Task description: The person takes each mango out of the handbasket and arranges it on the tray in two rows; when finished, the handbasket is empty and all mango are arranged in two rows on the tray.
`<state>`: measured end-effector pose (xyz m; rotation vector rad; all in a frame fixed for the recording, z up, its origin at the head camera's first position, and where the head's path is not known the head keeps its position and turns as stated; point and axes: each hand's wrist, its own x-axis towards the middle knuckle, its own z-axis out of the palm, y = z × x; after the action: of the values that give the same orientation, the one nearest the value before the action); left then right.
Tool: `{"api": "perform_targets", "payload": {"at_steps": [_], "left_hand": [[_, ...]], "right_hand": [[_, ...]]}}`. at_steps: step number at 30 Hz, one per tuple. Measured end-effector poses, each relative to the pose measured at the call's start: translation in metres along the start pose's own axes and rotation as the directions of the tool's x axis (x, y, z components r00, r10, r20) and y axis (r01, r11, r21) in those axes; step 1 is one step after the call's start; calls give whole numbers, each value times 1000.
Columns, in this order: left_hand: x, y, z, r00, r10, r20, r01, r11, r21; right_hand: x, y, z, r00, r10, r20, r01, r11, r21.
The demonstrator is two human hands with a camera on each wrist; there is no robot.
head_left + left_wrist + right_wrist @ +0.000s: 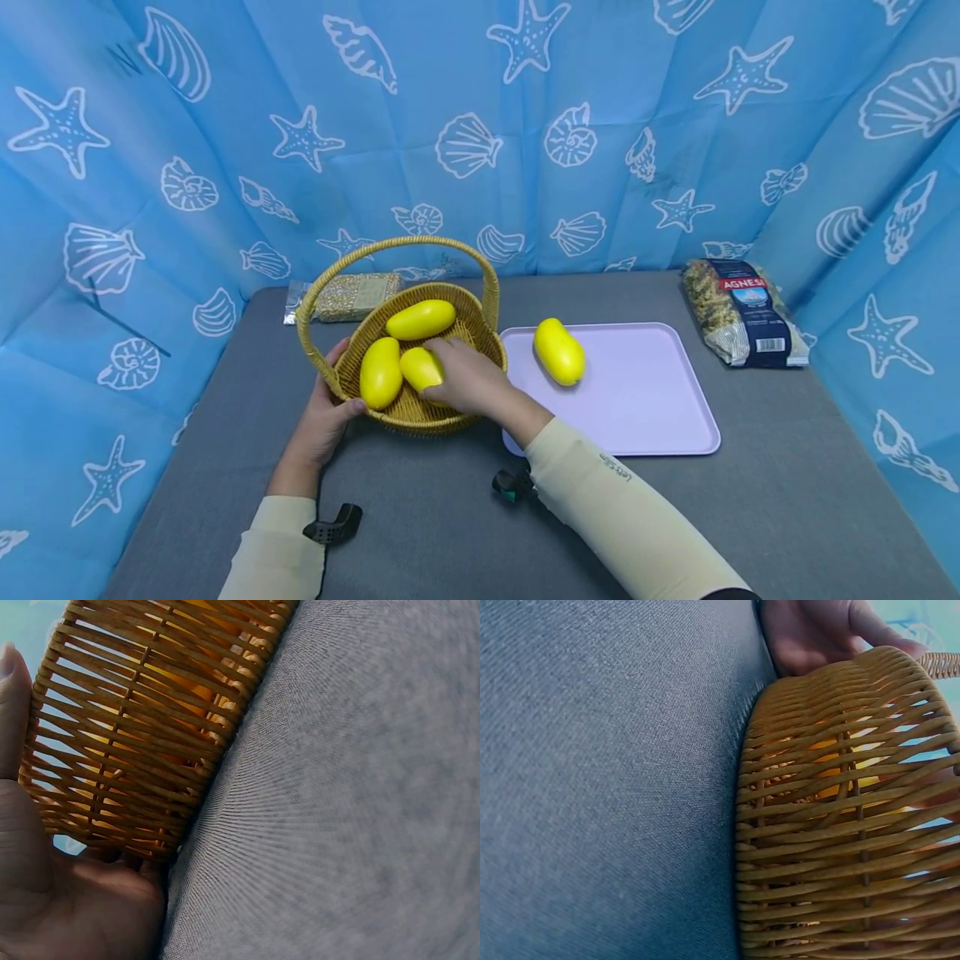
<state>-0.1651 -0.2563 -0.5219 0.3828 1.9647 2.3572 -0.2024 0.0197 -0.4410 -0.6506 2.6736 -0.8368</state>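
Note:
A woven wicker basket (427, 427) with an arched handle stands on the grey table. My left hand (326, 421) grips its left side, thumb over the rim; in the left wrist view the hand (82, 907) lies against the slatted wall (127, 742). Inside the basket, my right hand (471, 379) holds a yellow mango (421, 369), fingers over its far side and thumb at the near side. Two more mangoes, one behind (421, 320) and one to the left (380, 373), lie beside it. The right wrist view has the basket wall (840, 825) covering the right hand's fingers.
Right of the basket is a lilac tray (637, 400) with one mango (559, 352) on its left part. A clear bag of grains (358, 298) lies behind the basket. An Agnesi pasta bag (746, 315) lies at the back right. Blue shell-patterned curtains (525, 192) surround the table.

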Motion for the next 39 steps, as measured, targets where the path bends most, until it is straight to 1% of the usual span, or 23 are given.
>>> {"api": "perform_targets", "payload": {"at_steps": [3,10,17,20,25,30,35,39], "left_hand": [[0,0,-1,1000,3,1,-3,1000,3],[0,-1,-2,1000,11,9,-11,1000,8],[-1,-1,-1,1000,22,12,-22,1000,11],[-1,-1,-1,1000,24,15,-25,1000,11],[-1,-2,-2,999,31,21,-31,999,5],[-1,-3,-2,999,33,22,-33,999,-8],[0,-3,-3,999,31,21,-31,999,-12],[0,-3,-2,1000,27,16,-27,1000,-2]], "right_hand": [[-1,1,-1,1000,-13,-20,13,1000,23],[-6,4,-2,995,-67,-69,72,994,77],[-11,6,-3,983,-131,-127,147,981,128],[-13,7,-4,973,-164,-163,191,967,168],[-18,10,-6,954,-202,-223,255,935,245],[-25,13,-9,940,-230,-253,302,904,302],[-36,15,-12,939,-227,-257,310,884,351],[-46,15,-15,942,-214,-258,302,876,376]]}}
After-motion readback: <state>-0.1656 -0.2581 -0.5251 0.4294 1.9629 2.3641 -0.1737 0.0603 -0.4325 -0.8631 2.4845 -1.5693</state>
